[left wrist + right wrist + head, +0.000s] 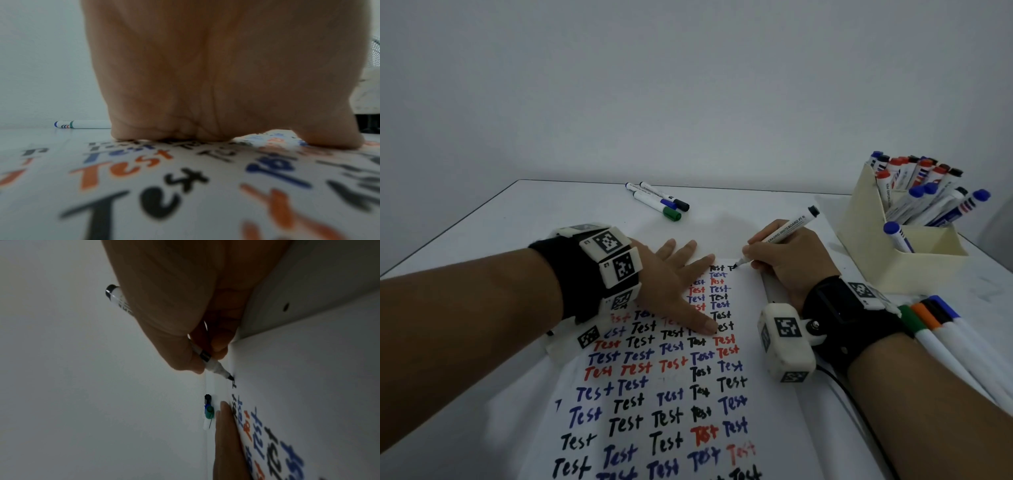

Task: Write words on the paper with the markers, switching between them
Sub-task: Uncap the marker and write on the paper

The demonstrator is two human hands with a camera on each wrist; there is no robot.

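A white paper [674, 407] covered with "Test" in black, blue and red lies on the table. My left hand [674, 274] lies flat on its upper part, fingers spread and straight; its palm [205, 81] presses the sheet [185, 186]. My right hand [787, 260] grips an uncapped black whiteboard marker [784, 233], tip touching the paper's top right corner beside a fresh black "T". In the right wrist view the marker [213, 365] is pinched between thumb and fingers, its tip on the paper [308, 386].
Three capped markers [659, 200] lie at the table's far side. A cream box [893, 240] full of several markers stands at the right. More markers [935, 322] lie by my right wrist. The wall rises behind the table's far edge.
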